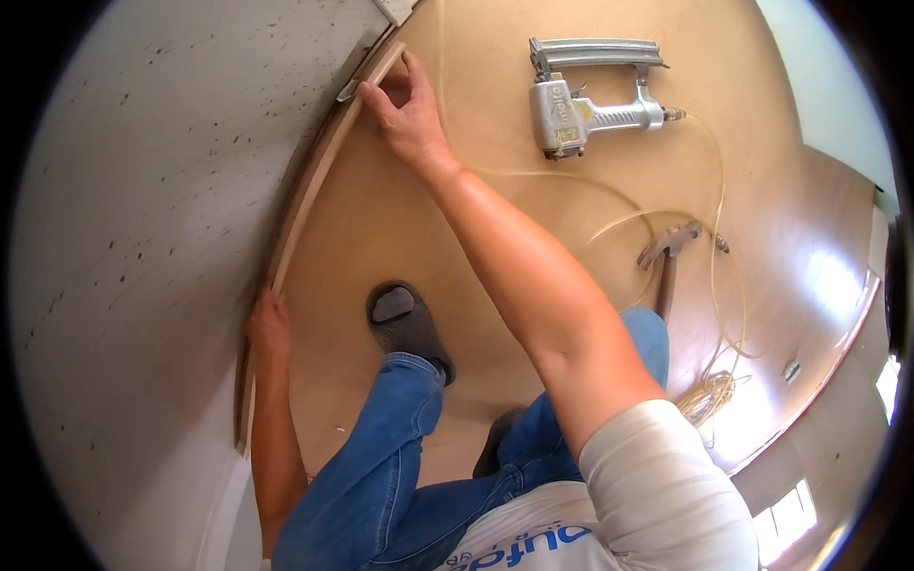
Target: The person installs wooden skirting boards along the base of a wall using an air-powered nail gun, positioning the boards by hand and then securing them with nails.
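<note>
A long, narrow wooden strip point(319, 181) runs along the edge of a pale, dark-speckled panel point(162, 190) on the left. My right hand point(409, 119) grips the strip near its far end, thumb on one side and fingers on the other. Lower down, my left hand point(270, 324) is closed around the same strip, with some fingers hidden behind it. A thin dark edge shows between strip and panel; whether the strip touches the panel along its whole length I cannot tell.
On the brown board surface point(514, 228) at the far right lies a silver nail gun point(562, 109). A clear air hose point(721, 181) loops from it to a coil point(709, 395). A claw hammer point(669, 252) rests near my right knee. My dark shoe point(409, 328) stands on the board.
</note>
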Tool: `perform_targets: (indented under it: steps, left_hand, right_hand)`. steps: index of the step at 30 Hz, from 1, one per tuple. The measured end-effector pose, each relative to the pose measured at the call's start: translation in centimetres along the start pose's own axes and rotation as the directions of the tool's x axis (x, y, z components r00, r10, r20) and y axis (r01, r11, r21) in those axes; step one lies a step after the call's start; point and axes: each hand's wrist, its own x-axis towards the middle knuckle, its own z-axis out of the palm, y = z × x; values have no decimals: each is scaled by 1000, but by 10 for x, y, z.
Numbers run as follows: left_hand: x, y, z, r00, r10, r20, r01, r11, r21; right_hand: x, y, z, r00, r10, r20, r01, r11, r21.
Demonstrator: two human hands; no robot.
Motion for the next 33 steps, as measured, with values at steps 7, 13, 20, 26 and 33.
perform_targets:
  steps: [7,13,20,26,33]
  left_hand:
    - [14,7,-12,995,87,-46,-89,995,-36]
    - [21,34,-31,988,-21,154,25,999,-20]
    - [26,30,-28,996,30,89,-25,998,-57]
    - [29,30,-33,992,9,125,-3,999,-46]
    - [33,34,-36,988,18,151,-12,999,-43]
  right_hand:
    - [18,-17,16,980,-146,-135,117,972,-204]
    - [26,-12,17,989,-101,-103,92,991,-93]
    - [27,-14,24,988,-76,-134,72,997,-29]
    - [27,-19,28,990,-59,-131,71,993,93]
    - [31,-10,24,985,-72,-156,68,997,-32]
